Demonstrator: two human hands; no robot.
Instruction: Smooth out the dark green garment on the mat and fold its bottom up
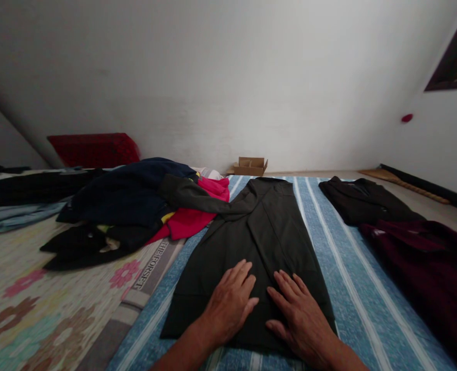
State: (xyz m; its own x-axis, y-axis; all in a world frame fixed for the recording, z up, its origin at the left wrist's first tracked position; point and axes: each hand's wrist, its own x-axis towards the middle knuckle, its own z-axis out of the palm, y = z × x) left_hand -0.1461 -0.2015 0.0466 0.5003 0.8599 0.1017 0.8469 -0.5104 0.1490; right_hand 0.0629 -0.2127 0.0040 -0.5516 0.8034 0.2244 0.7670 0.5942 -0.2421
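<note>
Left hand (230,301) and right hand (300,314) both flat, fingers spread, palms down side by side on the near end of a dark jacket (259,226), gripping nothing. Jacket lies spread lengthwise on the blue striped mat (340,278), one sleeve running left onto the clothes pile (135,206). Maroon garment (425,263) lies to the right.

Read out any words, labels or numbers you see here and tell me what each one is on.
"THE FORGET": printed on the grey border strip of the floral bedsheet, left of the dark grey jacket both hands press flat; any letters after that are hidden.
The small brown cardboard box by the wall shows no legible print.
</note>
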